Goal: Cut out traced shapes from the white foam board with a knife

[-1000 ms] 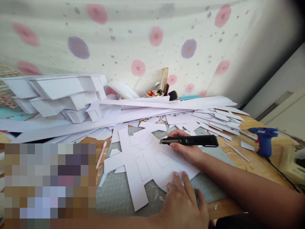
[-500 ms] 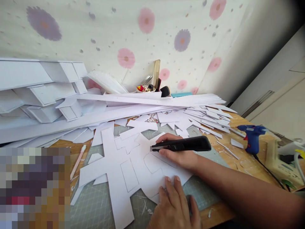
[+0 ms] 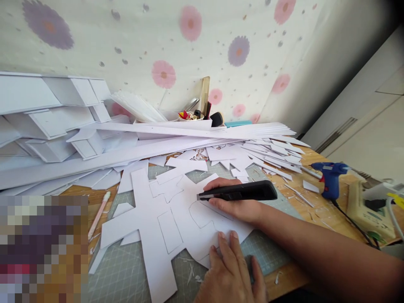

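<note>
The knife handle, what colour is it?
The knife handle is black; it shows in the head view.

right fingers (image 3: 221, 205): hold black cutter (image 3: 252, 191) | left fingers (image 3: 226, 249): on white board (image 3: 186, 210) | blue glue gun (image 3: 331, 176): at right

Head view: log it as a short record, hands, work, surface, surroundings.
right_hand: right hand gripping black utility knife, blade pointing left
blade_contact: blade over the sheet; touching or not, cannot tell
left_hand: left hand, fingertips on the sheet's near part
work: white sheet, irregular edge, several drawn outlines
surface: gridded cutting mat on wooden table
right_side: blue glue gun
back: long white strips
back_left: white boxy structure
front_left: pixelated, unreadable
</note>
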A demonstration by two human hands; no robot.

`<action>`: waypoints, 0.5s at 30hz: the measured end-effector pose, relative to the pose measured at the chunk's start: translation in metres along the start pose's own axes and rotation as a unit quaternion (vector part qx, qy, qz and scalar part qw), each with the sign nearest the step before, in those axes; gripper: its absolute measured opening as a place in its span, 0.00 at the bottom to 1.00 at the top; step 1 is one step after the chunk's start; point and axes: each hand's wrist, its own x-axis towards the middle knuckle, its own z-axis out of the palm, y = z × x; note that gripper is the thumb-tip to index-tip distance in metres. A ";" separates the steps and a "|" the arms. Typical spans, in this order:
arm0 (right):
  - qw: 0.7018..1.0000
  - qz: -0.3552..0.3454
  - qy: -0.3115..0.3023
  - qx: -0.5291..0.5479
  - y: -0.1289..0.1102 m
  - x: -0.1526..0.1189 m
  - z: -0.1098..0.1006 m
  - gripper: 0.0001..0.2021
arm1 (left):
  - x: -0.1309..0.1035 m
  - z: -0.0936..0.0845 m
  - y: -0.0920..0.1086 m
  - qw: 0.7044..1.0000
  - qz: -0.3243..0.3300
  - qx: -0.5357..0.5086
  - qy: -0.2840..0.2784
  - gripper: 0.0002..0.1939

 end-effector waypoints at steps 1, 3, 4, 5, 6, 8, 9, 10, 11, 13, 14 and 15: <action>1.000 0.000 0.001 -0.002 0.000 0.000 0.000 0.10 | 0.000 0.001 0.001 1.000 0.002 -0.003 -0.009 0.17; 1.000 -0.003 0.000 -0.010 0.000 -0.001 0.000 0.11 | 0.001 0.002 0.001 1.000 0.013 0.005 -0.013 0.18; 1.000 -0.005 0.000 -0.013 0.000 -0.001 0.000 0.11 | 0.001 0.001 0.000 1.000 0.016 0.015 -0.005 0.19; 1.000 -0.007 -0.001 -0.016 0.000 -0.001 0.000 0.11 | 0.002 -0.001 -0.002 0.999 0.019 0.027 0.008 0.19; 1.000 -0.009 -0.002 -0.018 0.000 -0.002 0.000 0.11 | 0.003 -0.005 -0.005 0.999 0.022 0.040 0.026 0.20; 1.000 -0.009 -0.002 -0.021 -0.001 -0.002 0.000 0.11 | 0.005 -0.019 -0.017 0.994 0.047 0.060 0.074 0.19; 1.000 -0.008 -0.003 -0.022 -0.001 -0.003 0.000 0.11 | 0.007 -0.029 -0.024 0.990 0.069 0.067 0.103 0.18; 1.000 -0.007 -0.003 -0.024 -0.002 -0.003 -0.001 0.11 | 0.009 -0.038 -0.032 0.981 0.116 0.067 0.139 0.15; 1.000 -0.006 -0.003 -0.027 -0.002 -0.003 -0.001 0.11 | 0.011 -0.048 -0.040 0.963 0.188 0.056 0.186 0.13; 0.999 -0.006 -0.004 -0.032 -0.003 -0.004 -0.001 0.11 | 0.015 -0.063 -0.053 0.944 0.213 0.032 0.251 0.11; 0.999 -0.005 -0.006 -0.035 -0.004 -0.004 -0.001 0.11 | 0.016 -0.068 -0.056 0.940 0.210 0.028 0.269 0.11; 0.999 -0.005 -0.008 -0.038 -0.004 -0.004 -0.001 0.11 | 0.017 -0.072 -0.059 0.940 0.204 0.027 0.272 0.11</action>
